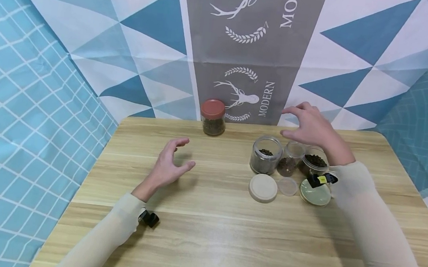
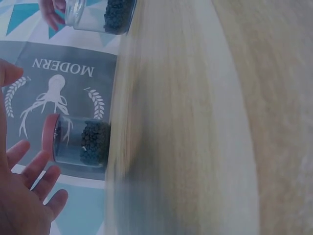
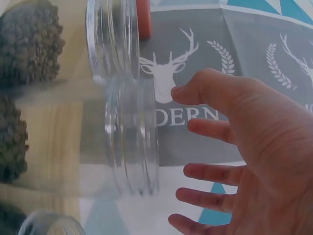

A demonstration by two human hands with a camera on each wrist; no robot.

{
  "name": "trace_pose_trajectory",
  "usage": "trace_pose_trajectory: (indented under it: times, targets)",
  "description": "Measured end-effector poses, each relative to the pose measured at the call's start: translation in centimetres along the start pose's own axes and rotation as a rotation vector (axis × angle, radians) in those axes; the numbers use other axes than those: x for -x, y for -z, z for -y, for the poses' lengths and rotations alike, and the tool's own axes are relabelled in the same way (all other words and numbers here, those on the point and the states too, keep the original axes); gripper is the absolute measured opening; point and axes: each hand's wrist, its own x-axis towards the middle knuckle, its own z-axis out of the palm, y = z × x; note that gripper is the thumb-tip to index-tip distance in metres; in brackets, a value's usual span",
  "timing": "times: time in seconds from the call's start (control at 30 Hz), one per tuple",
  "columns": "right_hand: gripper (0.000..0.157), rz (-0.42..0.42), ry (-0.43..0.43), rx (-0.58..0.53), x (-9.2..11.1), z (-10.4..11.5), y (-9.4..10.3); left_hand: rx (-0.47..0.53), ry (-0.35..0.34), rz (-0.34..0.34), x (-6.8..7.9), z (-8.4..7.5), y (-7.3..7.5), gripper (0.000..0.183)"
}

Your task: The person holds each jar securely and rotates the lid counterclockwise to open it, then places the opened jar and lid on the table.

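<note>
a red-lidded jar point(image 1: 213, 126) stands left of three open jars point(image 1: 288, 164).

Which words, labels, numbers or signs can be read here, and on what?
"MODERN": grey panel, lower print.
"MOD", cut off by the picture's edge: grey panel, upper print.
Wordless deer and wreaths: grey panel.
Too small to read: marks by the wreaths, yellow label on the right-wrist camera.
Jars: no text visible.

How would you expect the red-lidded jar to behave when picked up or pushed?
The red-lidded jar looks stiff, and its clear walls, if glass, could crack when dropped. With dark contents low inside, it should resist tipping when nudged. Being round, it would probably roll if laid down.
</note>
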Motion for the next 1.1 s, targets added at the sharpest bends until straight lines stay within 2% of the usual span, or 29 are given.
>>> trace_pose_trajectory:
  times: [0.37,1.1]
  targets:
    - [0.065,-0.021,0.023,-0.044,-2.5,2.9,-0.9,0.003,0.000,-0.003,0.1,0.0,0.1,0.075]
    - [0.068,-0.002,0.051,0.011,-7.6,7.5,-2.3,-0.011,0.008,0.015,0.0,-0.2,-0.1,0.077]
